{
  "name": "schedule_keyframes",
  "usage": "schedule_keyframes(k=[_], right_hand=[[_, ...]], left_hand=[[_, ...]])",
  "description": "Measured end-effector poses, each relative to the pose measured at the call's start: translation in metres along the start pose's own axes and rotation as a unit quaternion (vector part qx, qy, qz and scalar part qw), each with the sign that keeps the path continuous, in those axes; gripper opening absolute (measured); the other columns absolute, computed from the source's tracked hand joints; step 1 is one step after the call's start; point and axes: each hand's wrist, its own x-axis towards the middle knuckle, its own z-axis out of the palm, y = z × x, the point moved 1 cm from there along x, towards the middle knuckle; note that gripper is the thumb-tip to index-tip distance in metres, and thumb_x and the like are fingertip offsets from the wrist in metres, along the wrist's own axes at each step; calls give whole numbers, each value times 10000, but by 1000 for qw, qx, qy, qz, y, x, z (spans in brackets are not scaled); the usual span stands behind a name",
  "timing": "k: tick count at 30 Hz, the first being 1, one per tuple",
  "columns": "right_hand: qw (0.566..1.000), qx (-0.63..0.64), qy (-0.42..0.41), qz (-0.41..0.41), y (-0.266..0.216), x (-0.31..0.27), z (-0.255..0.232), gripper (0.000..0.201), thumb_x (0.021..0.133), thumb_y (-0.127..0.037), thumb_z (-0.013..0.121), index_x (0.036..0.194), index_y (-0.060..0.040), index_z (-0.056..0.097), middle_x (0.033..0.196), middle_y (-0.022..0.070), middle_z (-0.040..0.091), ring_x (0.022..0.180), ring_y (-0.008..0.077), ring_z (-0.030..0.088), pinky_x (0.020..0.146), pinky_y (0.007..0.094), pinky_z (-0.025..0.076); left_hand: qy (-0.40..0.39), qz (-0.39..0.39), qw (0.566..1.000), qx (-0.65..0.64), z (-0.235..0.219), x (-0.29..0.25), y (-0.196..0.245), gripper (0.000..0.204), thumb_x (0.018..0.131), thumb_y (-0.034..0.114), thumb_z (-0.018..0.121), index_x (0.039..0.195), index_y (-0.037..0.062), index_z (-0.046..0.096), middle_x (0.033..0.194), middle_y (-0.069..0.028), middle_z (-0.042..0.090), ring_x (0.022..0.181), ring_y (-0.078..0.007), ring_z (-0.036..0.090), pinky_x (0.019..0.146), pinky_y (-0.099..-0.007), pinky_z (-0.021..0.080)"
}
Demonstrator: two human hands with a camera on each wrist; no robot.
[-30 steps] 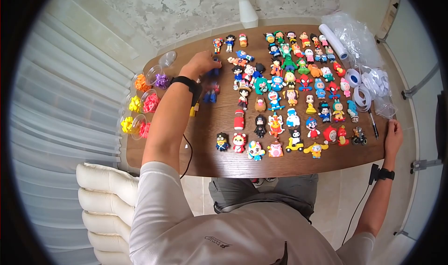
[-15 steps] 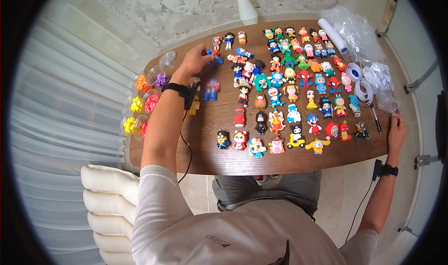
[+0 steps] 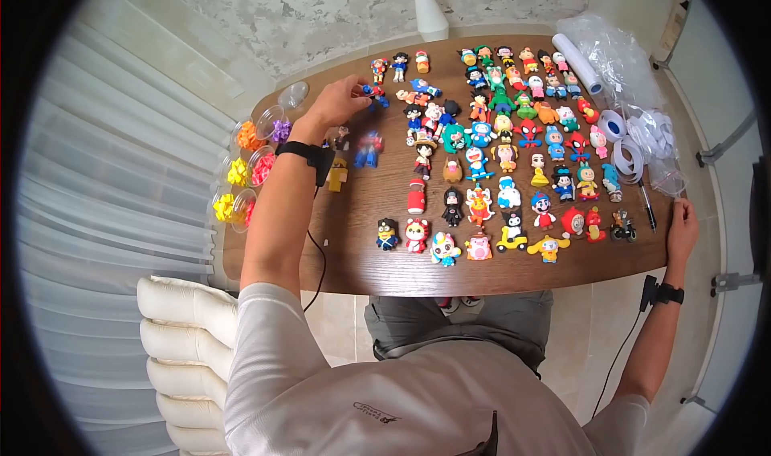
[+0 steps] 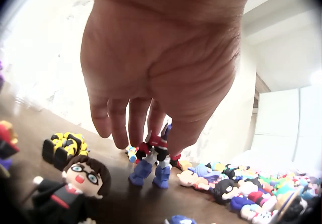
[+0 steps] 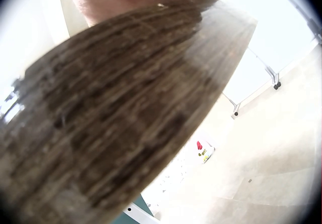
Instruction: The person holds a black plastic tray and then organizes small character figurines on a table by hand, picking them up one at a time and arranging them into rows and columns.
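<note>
In the head view my left hand [image 3: 341, 103] is at the far left part of the table, pinching a small red and blue robot figure [image 3: 376, 96]. The left wrist view shows this robot figure [image 4: 151, 166] upright, blue legs down close over the wood, its top between thumb and fingers. Nearby lie a figure with glasses and a black robe [image 4: 75, 189] and a yellow and black robot figure [image 4: 70, 146]. Another red and blue figure [image 3: 369, 148] lies closer to me. My right hand [image 3: 683, 227] rests at the table's right edge, its fingertips hidden in the right wrist view.
Rows of colourful figures [image 3: 498, 159] cover the middle and right of the table [image 3: 361, 267]. Clear cups with bright bows [image 3: 261, 167] line the left edge. Plastic bags [image 3: 614, 59], a white roll [image 3: 577, 63], tape rolls [image 3: 626, 157] and a pen [image 3: 646, 207] lie at right.
My left hand has carried the robot figure slightly toward the table's far side, and the figure has turned. My right hand stays at the right edge. The head view has shifted a little.
</note>
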Motion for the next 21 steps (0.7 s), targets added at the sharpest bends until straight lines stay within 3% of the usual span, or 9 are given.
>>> schedule_keyframes(k=[2,5,8,14,17,21], right_hand=[[1000,21,2,-11,2,2,1,331,990,-338,615,1077,-28,695,839,51,669,800,121,592,789,293,481],[1000,30,2,-8,4,0,1,333,989,-336,617,1072,-23,694,824,44,653,788,116,575,780,288,476],[1000,24,-2,-6,0,0,2,329,989,-332,620,1067,-20,693,808,34,633,773,109,552,764,281,468],[1000,3,-3,-10,-5,-2,-1,321,992,-323,615,1058,-19,690,795,16,606,760,104,526,747,278,461],[1000,12,10,-21,-5,-1,0,329,986,-332,622,1056,-18,689,775,15,590,743,105,513,736,280,457],[1000,-4,12,-16,-3,-1,0,333,988,-338,617,1058,-21,690,771,14,586,740,108,514,733,281,457]], left_hand=[[54,20,998,-31,-5,-7,-3,394,891,225,671,1239,42,642,1139,-173,711,1043,-315,688,905,-415,540],[64,-9,998,4,-18,-16,-5,413,920,155,622,1315,38,600,1182,-181,701,1118,-293,670,956,-383,529],[101,-22,990,97,-23,-12,-34,413,901,210,614,1277,39,625,1187,-202,698,1101,-358,671,948,-431,530],[61,-154,976,143,3,-2,-69,498,891,258,660,1338,46,609,1225,-220,684,1149,-377,644,988,-441,506],[24,-137,982,130,12,4,-76,537,854,292,724,1314,32,633,1216,-227,687,1157,-371,642,987,-426,505],[-20,-182,980,77,3,7,-73,534,824,291,775,1259,2,663,1166,-199,713,1067,-329,683,922,-395,521]])
